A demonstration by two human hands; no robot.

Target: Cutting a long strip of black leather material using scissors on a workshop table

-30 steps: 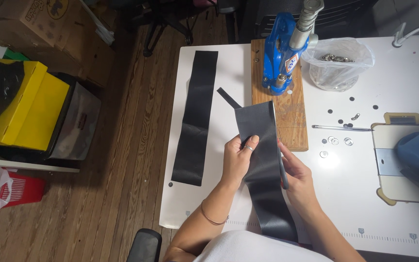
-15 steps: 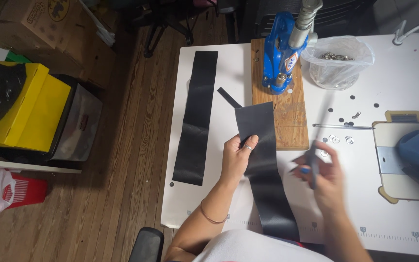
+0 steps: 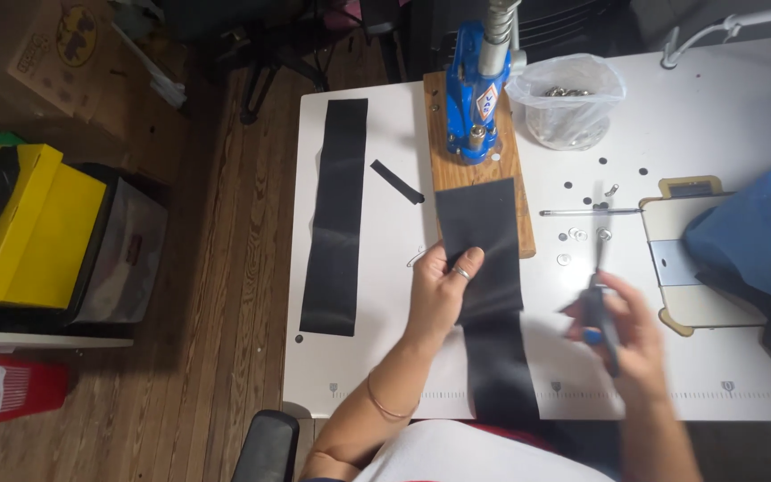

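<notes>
Long black strip (image 3: 336,214) lies flat on the white table (image 3: 725,116), left of the blue press (image 3: 473,89). My left hand (image 3: 439,290) has its fingers pinched shut on the edge of a second black strip (image 3: 484,268), just below the press's wooden base (image 3: 479,183). My right hand (image 3: 631,335), further right, is blurred; fingers closed around what looks like scissors (image 3: 600,299).

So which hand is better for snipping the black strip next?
The right hand, probably: it holds what look like scissors, blurred, just right of the black strip. The left hand is busy gripping that strip's left edge, holding it up over the white table.
</notes>
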